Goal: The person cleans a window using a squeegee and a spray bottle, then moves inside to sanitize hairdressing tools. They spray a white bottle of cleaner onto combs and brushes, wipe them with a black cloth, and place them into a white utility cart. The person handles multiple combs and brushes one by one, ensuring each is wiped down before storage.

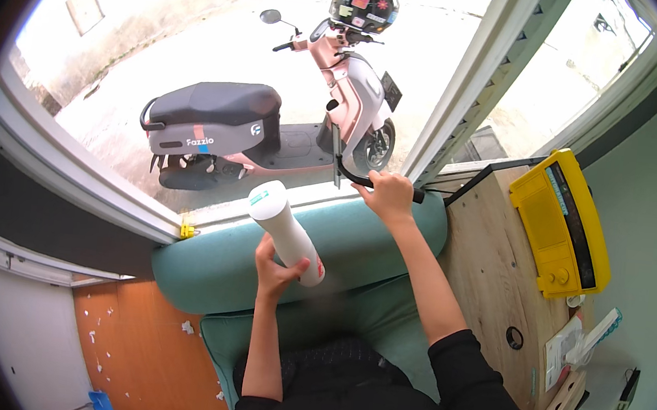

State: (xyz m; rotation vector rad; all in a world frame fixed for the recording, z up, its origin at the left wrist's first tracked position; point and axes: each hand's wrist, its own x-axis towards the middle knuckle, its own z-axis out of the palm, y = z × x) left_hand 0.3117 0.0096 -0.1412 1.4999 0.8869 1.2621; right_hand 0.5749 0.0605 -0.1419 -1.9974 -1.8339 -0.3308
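A white cylindrical bottle [295,237], tilted, with a flat round top and red print low on its side, is held near its lower end by my left hand [275,268]. My right hand [390,194] grips the black curved handle of a squeegee [336,155], whose narrow blade is up by the window opening. Under both hands lies the padded teal backrest [355,240] of a sofa, touching the window sill. The fingers' far sides are partly hidden.
A pink and grey scooter [212,114] stands outside, a stickered helmet [364,5] on it. A white window frame [476,83] rises ahead. At right, a wooden tabletop [483,291] holds a yellow device [564,225]. White scraps lie on the orange-brown floor [142,353].
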